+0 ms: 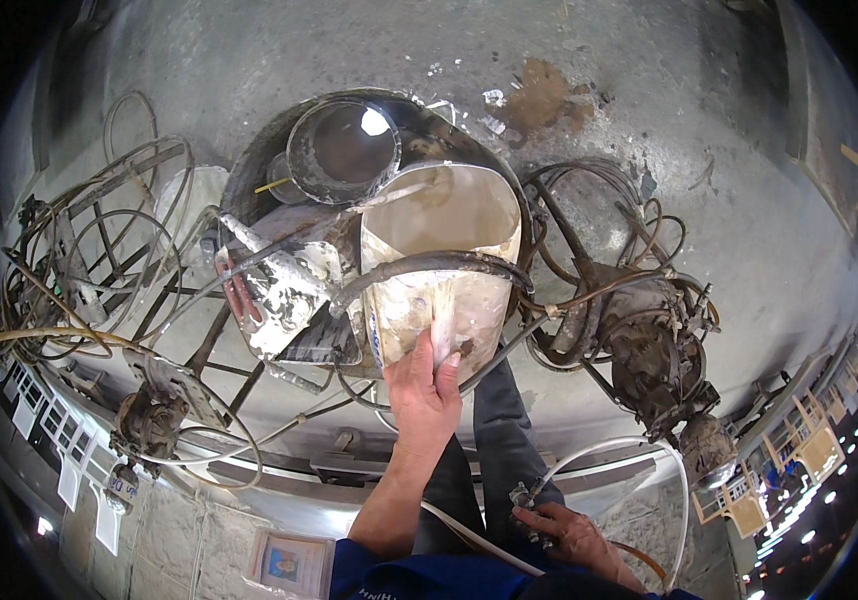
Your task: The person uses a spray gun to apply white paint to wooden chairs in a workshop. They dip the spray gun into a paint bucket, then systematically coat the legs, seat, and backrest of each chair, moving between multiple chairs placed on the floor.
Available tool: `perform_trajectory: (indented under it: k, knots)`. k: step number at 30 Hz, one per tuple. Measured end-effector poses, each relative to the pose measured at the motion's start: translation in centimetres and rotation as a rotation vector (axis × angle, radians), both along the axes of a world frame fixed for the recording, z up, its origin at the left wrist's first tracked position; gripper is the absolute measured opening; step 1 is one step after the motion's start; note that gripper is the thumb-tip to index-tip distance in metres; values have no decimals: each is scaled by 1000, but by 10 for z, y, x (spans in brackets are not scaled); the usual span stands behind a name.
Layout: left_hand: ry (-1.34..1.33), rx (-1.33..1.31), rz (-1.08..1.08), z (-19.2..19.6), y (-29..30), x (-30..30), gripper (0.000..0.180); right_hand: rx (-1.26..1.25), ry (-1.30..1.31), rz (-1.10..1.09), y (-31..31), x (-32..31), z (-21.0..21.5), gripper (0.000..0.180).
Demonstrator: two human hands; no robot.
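Observation:
My left hand (421, 398) is closed around the whitish moulded handle of a cut-open plastic canister (411, 300). Beige liquid (439, 215) lies inside the canister, and a thick dark hose (434, 262) crosses its side. Down by my right leg, my right hand (574, 538) grips a metal spray gun (529, 500), partly hidden by the fingers. A pale hose (684, 480) loops near this hand. The canister tilts within a wide dark tub (249, 160), which also holds a round bucket (344, 150) with brownish liquid.
Left of the canister lies a white-smeared container (299, 295) with a red-handled tool (237, 290). A grimy pump (649, 350) with coiled hoses stands at right. Tangled hoses (99, 250) and another pump (149, 415) occupy the left. A brown stain (547, 98) marks the grey floor.

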State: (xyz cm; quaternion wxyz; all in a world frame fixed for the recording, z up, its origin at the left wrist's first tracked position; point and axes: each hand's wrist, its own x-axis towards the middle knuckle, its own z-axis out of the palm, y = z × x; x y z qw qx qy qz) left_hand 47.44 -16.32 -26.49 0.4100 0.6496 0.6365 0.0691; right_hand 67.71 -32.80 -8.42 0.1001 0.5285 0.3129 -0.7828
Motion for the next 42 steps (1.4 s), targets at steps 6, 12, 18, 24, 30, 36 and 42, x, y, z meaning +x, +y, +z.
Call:
perform_trajectory:
  k: [6,12,18,24,30,36,42]
  knots:
    - [-12,-4,2,4,15,8,44,31,-3,-21,0,-2,-3,95]
    - [-30,-97,14,12,32,16,42,47,7,-20,-6,-3,-7,96]
    - [16,-2,-21,9,33,20,44,102,-9,-103,-10,-6,-10,91]
    - [96,-62,-58,10,27,13,46,191,-6,-161,-10,-5,-12,90]
    - [56,21,-45,-1,23,5,37,218,-1,-148,-17,-4,-14,91]
    - [23,-119,82,2,20,-1,35,231,-5,-90,-27,-5,-17,91]
    - [-65,-132,138,6,21,0,34,229,-2,-107,-25,-4,-17,91]
